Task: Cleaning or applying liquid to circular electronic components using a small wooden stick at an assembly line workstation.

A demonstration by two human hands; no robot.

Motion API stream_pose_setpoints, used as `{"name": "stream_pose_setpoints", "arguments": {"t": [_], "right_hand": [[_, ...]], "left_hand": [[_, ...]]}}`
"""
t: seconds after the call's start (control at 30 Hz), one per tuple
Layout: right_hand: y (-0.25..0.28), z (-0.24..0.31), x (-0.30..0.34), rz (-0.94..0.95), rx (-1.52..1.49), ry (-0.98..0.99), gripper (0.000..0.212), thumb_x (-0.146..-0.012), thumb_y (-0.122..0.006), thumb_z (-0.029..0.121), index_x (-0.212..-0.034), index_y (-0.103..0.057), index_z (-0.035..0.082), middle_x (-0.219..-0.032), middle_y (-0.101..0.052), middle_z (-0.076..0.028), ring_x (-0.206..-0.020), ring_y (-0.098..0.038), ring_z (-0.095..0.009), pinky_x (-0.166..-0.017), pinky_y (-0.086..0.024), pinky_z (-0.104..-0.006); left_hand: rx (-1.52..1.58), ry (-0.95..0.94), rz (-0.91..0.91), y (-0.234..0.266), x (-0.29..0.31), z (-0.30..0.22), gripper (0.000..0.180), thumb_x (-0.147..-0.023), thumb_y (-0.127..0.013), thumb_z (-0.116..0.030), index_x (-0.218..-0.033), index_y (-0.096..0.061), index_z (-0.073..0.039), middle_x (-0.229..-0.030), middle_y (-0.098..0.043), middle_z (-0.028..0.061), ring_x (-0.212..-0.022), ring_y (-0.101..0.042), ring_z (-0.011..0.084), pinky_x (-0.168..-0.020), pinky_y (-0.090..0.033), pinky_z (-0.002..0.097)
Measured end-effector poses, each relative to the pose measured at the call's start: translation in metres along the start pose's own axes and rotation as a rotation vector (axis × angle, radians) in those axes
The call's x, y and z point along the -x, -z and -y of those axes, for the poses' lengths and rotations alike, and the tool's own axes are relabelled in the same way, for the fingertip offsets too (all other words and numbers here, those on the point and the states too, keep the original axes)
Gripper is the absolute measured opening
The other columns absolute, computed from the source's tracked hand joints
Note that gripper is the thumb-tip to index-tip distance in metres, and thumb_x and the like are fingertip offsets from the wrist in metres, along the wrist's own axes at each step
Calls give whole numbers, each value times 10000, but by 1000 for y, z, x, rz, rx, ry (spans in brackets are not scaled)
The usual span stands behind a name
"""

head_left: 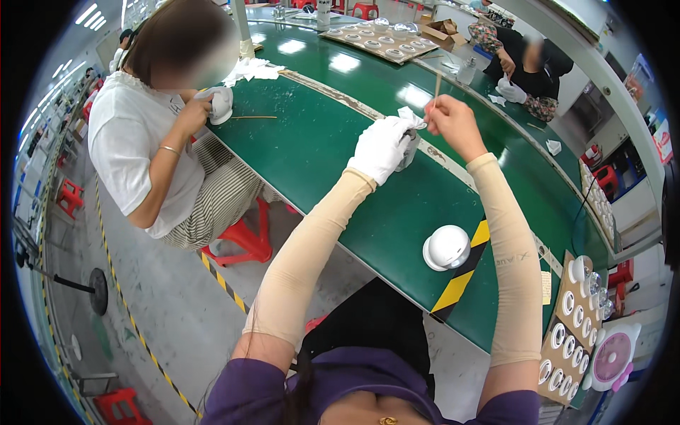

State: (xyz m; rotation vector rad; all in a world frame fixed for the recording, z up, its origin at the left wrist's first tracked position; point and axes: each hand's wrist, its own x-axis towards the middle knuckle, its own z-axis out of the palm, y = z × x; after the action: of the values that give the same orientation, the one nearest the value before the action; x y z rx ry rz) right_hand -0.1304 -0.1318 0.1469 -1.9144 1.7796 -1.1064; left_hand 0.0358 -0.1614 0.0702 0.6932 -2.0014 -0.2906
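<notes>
My left hand (382,150), in a white glove, is closed around a greyish, see-through object (408,151) above the green table; its kind is mostly hidden by the fingers. A crumpled white wipe (411,118) sticks up at that hand's fingertips. Just to the right, my bare right hand (455,126) pinches a thin wooden stick (438,83) that points upward. Its fingertips are close to the wipe; whether they touch it I cannot tell. A glossy white dome-shaped housing (448,246) sits on the table nearer to me, left of my right forearm.
Yellow-black tape (462,273) crosses the table beside the housing. Boards of white rings (567,340) stand at right near a pink-white fan (613,358). At left a seated person holds a white part (221,105); another works across the table. Another board (379,40) lies at the back.
</notes>
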Motion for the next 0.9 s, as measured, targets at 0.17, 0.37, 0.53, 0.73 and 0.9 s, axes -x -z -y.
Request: {"name": "stream_pose_setpoints", "arguments": {"t": [0.17, 0.37, 0.53, 0.73, 0.9], "right_hand": [[-5, -3, 0, -110, -377, 4, 167, -906, -563, 65, -944, -633, -82, -888, -673, -120, -790, -681, -171, -735, -568, -267], [-21, -8, 1, -176, -295, 21, 156, -829, -643, 78, -874, -686, -65, -767, -701, -113, -691, -678, -147, -648, -530, -255], [-21, -18, -2, -159, -224, -18, 126, -801, -654, 64, -842, -701, -46, -746, -699, -107, -657, -661, -133, -634, -517, -259], [-21, -18, -1, -147, -178, -37, 138, -803, -650, 80, -851, -711, -34, -750, -702, -110, -665, -664, -142, -640, -519, -261], [-21, -11, 0, -155, -169, -19, 152, -809, -638, 87, -865, -711, -33, -759, -705, -106, -669, -662, -144, -643, -518, -262]], "left_hand": [[-61, -26, -8, -3, 1, 1, 223, -830, -639, -171, -1050, -608, -149, -955, -609, 77, -908, -596, 293, -776, -499, 386], [3, 69, 26, -6, 4, 8, 307, -819, -673, -174, -1118, -609, -149, -1031, -623, 83, -925, -612, 291, -795, -500, 361], [175, 178, -99, -9, 13, 8, 290, -835, -657, -215, -1103, -606, -116, -1016, -620, 112, -907, -609, 320, -779, -501, 399], [191, 269, -152, -12, 8, 20, 302, -857, -645, -237, -1124, -609, -99, -1040, -627, 132, -909, -622, 309, -786, -502, 390], [150, 358, 31, -4, -22, 8, 206, -861, -625, -334, -899, -682, -139, -963, -618, 129, -872, -626, 307, -766, -503, 397]]}}
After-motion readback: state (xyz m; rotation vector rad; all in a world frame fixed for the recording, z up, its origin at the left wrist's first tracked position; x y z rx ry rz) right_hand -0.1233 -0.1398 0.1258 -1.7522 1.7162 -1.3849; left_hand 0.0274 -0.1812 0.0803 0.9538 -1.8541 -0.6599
